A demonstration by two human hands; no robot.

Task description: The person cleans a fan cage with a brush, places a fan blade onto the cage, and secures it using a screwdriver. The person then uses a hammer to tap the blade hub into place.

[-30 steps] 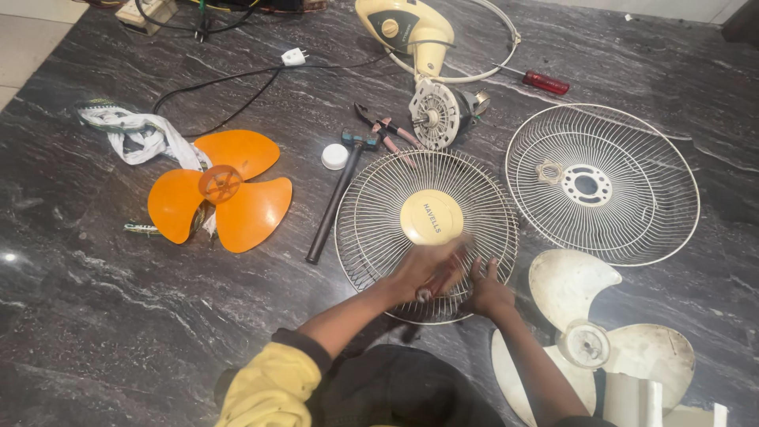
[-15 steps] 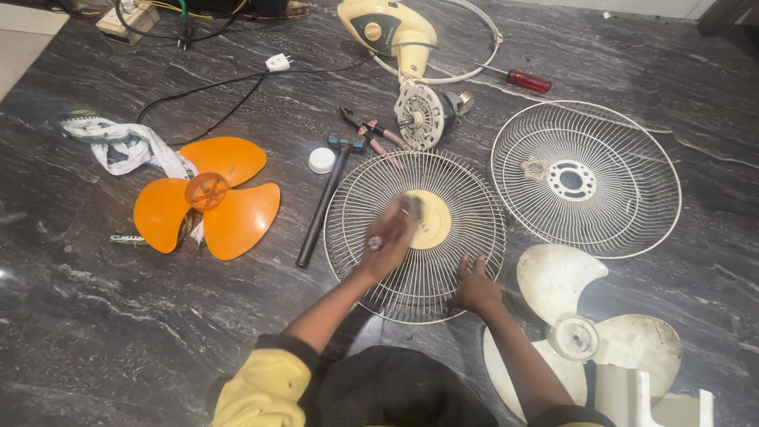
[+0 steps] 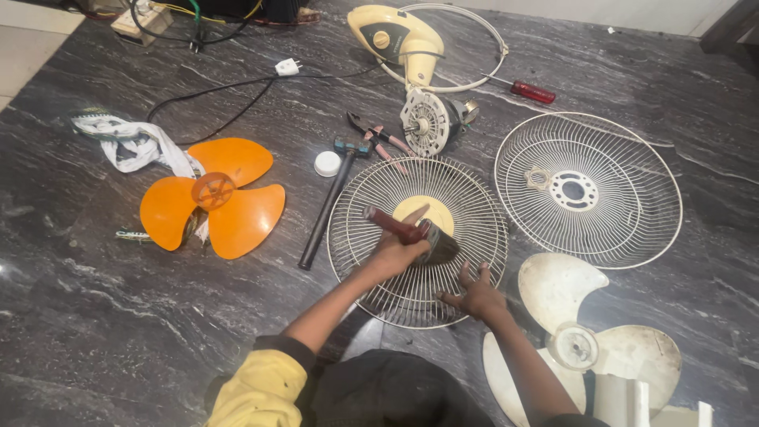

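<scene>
Head view: my left hand [image 3: 395,255] clamps the brush [image 3: 413,233] by its stiff handle over the light, springy grille [image 3: 474,209], while my right hand [image 3: 476,297], fingers spread, steadies the rim.

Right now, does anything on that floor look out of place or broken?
A fan lies in pieces: motor housing apart from both wire grilles, blades loose. The white blade looks grimy. The left hand holds a brush on the near grille.
</scene>
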